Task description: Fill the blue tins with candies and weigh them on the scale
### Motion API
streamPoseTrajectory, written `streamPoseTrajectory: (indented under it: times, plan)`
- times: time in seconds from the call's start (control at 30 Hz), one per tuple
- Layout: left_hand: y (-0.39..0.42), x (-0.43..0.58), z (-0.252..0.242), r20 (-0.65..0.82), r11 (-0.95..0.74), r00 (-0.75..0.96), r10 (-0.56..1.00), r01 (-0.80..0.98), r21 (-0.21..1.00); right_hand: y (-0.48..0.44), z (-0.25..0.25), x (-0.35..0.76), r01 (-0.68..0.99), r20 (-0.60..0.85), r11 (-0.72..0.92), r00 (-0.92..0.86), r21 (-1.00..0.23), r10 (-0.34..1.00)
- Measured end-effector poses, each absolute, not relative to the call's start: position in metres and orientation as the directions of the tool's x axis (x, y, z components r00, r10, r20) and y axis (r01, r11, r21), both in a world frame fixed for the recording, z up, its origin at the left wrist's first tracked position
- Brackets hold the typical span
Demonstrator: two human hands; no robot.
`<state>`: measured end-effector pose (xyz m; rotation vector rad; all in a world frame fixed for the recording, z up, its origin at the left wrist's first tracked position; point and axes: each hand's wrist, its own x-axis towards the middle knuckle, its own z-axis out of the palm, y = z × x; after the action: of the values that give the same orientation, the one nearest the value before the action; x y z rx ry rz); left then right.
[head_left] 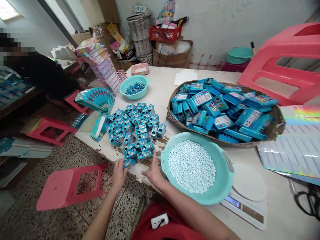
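My left hand (pixel 118 173) is at the table's near edge, its fingers pinched on a small blue tin (pixel 129 163) at the front of a packed cluster of several small blue tins (pixel 136 128). My right hand (pixel 153 171) rests beside it with thumb raised and fingers curled under, hidden, touching the table edge near the same row. Right of that hand is a teal basin (pixel 225 173) filled with small white tablets (pixel 192 165). Behind it a woven basket (pixel 172 120) holds several blue cartons (pixel 222 106).
A small teal bowl (pixel 125 87) of blue items stands at the back, next to stacked pink boxes (pixel 101 58) and fanned blue cards (pixel 95 98). A scale (pixel 246 206) sits under the basin. Pink stools (pixel 67 185) lie on the floor. A person in dark clothing (pixel 42 75) sits at left.
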<state>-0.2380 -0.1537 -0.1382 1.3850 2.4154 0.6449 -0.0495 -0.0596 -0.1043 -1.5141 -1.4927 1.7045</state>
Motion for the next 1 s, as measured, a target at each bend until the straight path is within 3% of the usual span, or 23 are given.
streamPoseTrajectory:
  times: [0.1,0.27,0.43,0.73,1.0]
  plan:
    - [-0.148,-0.248,-0.163,0.016,0.428,-0.608,0.793,0.576,0.696,-0.028,-0.128,-0.082,0.457,-0.505,-0.394,-0.149,-0.798,0.850]
    - [-0.137,-0.259,-0.173,-0.118,0.368,-0.564,0.817,0.352,0.861,0.001,-0.150,-0.104,0.522,-0.511,-0.366,-0.163,-0.770,0.844]
    - [-0.126,-0.277,-0.171,-0.147,0.389,-0.554,0.819,0.349,0.852,0.008,-0.171,-0.113,0.529,-0.477,-0.274,-0.295,-0.803,0.828]
    - [-0.119,-0.322,-0.187,0.017,0.278,-0.486,0.874,0.527,0.803,0.005,-0.168,-0.144,0.608,-0.518,-0.243,-0.327,-0.756,0.790]
    - [-0.107,-0.351,-0.187,-0.122,0.418,-0.579,0.806,0.411,0.810,-0.003,-0.167,-0.180,0.589,-0.572,-0.353,-0.234,-0.726,0.786]
